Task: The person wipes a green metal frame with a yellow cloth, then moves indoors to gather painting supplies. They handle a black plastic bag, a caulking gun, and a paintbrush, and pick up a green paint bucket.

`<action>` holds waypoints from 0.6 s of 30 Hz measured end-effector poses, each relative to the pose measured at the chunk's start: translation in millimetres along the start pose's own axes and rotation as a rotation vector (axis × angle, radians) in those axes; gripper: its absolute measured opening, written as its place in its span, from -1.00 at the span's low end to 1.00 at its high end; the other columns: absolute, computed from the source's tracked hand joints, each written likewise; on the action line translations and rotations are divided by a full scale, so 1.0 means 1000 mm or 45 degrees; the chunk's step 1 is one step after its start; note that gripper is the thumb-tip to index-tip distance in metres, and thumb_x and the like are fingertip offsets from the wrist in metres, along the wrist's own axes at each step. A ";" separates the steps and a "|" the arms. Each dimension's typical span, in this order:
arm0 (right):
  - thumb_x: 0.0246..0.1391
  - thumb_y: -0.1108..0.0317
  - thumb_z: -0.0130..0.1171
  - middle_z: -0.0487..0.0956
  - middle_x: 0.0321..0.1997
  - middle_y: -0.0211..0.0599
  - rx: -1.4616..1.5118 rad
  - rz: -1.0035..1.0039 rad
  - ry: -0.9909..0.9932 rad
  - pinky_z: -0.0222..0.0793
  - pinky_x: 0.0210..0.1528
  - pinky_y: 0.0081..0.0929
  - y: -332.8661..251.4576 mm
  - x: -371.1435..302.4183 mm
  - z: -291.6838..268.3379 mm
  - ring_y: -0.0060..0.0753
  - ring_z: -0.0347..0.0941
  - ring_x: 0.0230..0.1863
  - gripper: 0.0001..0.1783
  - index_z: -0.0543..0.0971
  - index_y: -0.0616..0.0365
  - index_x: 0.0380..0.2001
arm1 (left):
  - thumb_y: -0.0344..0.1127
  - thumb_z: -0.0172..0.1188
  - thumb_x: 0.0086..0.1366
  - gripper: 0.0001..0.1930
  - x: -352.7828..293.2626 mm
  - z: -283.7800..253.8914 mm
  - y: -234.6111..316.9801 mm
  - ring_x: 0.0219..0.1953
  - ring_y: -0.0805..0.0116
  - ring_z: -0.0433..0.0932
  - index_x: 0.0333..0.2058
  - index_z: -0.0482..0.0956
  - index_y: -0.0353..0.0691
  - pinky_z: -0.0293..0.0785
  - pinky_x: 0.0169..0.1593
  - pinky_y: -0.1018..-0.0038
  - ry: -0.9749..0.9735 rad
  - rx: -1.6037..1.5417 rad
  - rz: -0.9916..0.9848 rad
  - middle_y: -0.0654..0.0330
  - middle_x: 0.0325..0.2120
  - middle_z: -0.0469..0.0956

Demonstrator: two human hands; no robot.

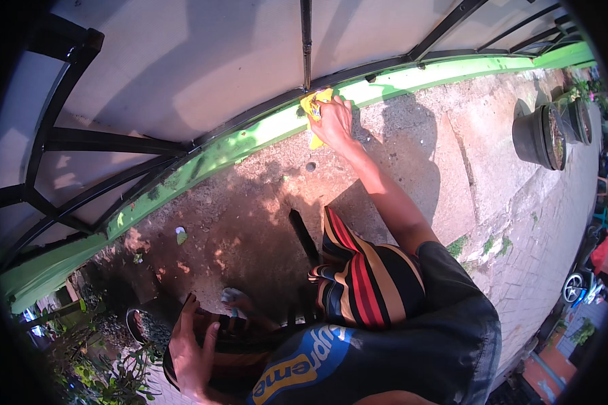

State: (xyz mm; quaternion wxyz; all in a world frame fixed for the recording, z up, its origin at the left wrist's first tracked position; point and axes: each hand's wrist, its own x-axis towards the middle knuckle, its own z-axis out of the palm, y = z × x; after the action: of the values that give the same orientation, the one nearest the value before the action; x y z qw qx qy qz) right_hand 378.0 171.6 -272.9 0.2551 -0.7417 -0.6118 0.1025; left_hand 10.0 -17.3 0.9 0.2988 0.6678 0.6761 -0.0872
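Observation:
My right hand (334,123) reaches forward and presses a crumpled yellow cloth (314,101) against the green ledge (277,128). The cloth sits just below the foot of a thin black upright bar (307,47), and part of it hangs down the ledge's face. My left hand (192,354) rests on my knee at the lower left, thumb apart from the fingers, holding nothing. Striped shorts (368,287) cover my bent legs.
A black metal frame (74,101) with pale panels (250,47) rises behind the ledge. Two dark plant pots (535,135) stand on the concrete at right. Leafy plants (101,358) grow at lower left, near a round pot (138,324). A wheeled vehicle (574,287) shows far right.

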 end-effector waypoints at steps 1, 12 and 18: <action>-0.11 0.24 0.28 0.59 -0.43 -0.17 0.210 0.091 -0.118 0.20 0.01 -0.23 0.001 -0.001 0.003 -0.21 0.44 -0.16 -0.68 0.63 0.18 -0.28 | -0.34 0.21 0.16 -0.54 -0.002 0.001 -0.005 -0.23 0.06 0.53 0.06 0.38 -0.22 0.41 -0.11 0.24 0.027 -0.012 0.019 -0.01 -0.26 0.55; 0.03 0.13 0.28 0.64 -0.29 -0.19 0.471 0.672 0.542 0.44 -0.24 -0.34 0.187 0.009 -0.091 -0.30 0.58 -0.30 -0.63 0.60 0.22 -0.23 | -0.35 0.18 0.19 -0.60 0.018 0.010 0.001 -0.20 0.04 0.59 0.02 0.40 -0.21 0.45 -0.13 0.28 -0.106 0.089 -0.057 -0.03 -0.28 0.60; 0.00 0.04 0.24 0.61 -0.37 -0.17 -0.503 0.396 0.223 0.28 -0.07 -0.30 0.172 0.030 -0.092 -0.22 0.46 -0.17 -0.61 0.63 0.11 -0.23 | -0.34 0.17 0.21 -0.62 0.030 0.012 0.018 -0.22 0.08 0.60 0.01 0.40 -0.20 0.47 -0.15 0.31 -0.199 0.189 -0.057 0.02 -0.30 0.61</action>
State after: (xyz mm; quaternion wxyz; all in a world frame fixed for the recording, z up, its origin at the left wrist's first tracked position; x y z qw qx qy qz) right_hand 574.4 156.8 -276.8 0.1385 -0.8682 -0.4743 -0.0452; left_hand 32.7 3.4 -19.3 0.2982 0.6641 0.6572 -0.1955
